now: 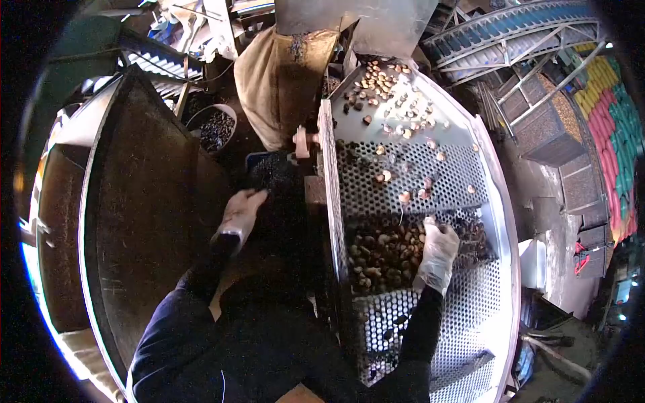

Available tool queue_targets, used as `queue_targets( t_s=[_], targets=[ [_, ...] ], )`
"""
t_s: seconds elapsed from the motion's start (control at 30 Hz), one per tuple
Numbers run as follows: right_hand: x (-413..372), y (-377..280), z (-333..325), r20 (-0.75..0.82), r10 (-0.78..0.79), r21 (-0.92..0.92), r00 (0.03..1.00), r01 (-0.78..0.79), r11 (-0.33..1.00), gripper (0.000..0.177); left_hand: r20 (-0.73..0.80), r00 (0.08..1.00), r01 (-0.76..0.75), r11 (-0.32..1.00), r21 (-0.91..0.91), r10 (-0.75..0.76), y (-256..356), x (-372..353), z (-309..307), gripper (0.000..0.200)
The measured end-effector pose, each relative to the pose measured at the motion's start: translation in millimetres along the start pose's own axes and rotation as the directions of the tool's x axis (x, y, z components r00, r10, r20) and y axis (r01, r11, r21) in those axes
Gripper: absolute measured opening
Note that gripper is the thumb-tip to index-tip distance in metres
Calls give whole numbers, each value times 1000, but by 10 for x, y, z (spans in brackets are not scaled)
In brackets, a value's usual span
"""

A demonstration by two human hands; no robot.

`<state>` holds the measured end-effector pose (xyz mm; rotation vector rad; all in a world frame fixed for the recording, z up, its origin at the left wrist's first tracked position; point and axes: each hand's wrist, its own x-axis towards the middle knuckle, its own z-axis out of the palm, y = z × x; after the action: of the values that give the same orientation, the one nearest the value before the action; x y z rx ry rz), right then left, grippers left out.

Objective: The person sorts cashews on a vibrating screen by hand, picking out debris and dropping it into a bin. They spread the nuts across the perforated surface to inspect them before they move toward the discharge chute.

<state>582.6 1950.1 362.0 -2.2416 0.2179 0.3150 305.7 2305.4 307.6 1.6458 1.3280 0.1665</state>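
Observation:
My right hand (439,246), in a thin clear glove, is over a heap of brown and dark nut-like pieces (383,252) on a perforated metal tray (403,168). Its fingers are bent together; whatever may be between them is too small to make out. Paler round pieces (379,84) lie scattered on the tray's smooth upper end. To the left of the tray, my left hand (240,213) hangs with its fingers stretched out and apart, and no object shows in it. Just beyond it stands a bin of small dark bits (272,171).
A tall brown metal panel (141,215) rises on my left. Ahead are a bucket of dark pieces (216,129) and a tan sack (259,80). A blue conveyor (510,30) runs at the upper right, near stacked colourful sacks (605,121).

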Motion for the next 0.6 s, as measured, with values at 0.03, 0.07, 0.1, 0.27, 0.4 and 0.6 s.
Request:
queue_targets(
  t_s=[0.03, 0.07, 0.1, 0.27, 0.4, 0.6],
  targets=[
    [81, 138, 7, -66, -117, -201, 991, 102, 974, 50, 12, 998, 61, 998, 13, -61, -349, 56, -79, 72],
    [122, 257, 27, -109, -241, -399, 964, 179, 899, 60, 27, 992, 119, 992, 28, -120, -781, 210, -135, 72],
    [-69, 193, 110, -108, -158, -421, 982, 99, 902, 69, 44, 983, 176, 983, 45, -178, -1014, 293, -142, 71],
    [-163, 424, 252, 162, -316, -627, 935, 345, 699, 84, -104, 985, 111, 961, -253, -141, 71, 98, -122, 71],
    [-102, 855, 368, 249, -418, -835, 874, 412, 366, 87, -31, 715, -696, 708, -119, 698, 1329, 315, 378, 49],
    [-773, 356, 359, 54, -300, -707, 952, 249, 662, 90, 593, 187, -981, 184, 66, 783, 2725, 612, 1815, 46]
  ],
)
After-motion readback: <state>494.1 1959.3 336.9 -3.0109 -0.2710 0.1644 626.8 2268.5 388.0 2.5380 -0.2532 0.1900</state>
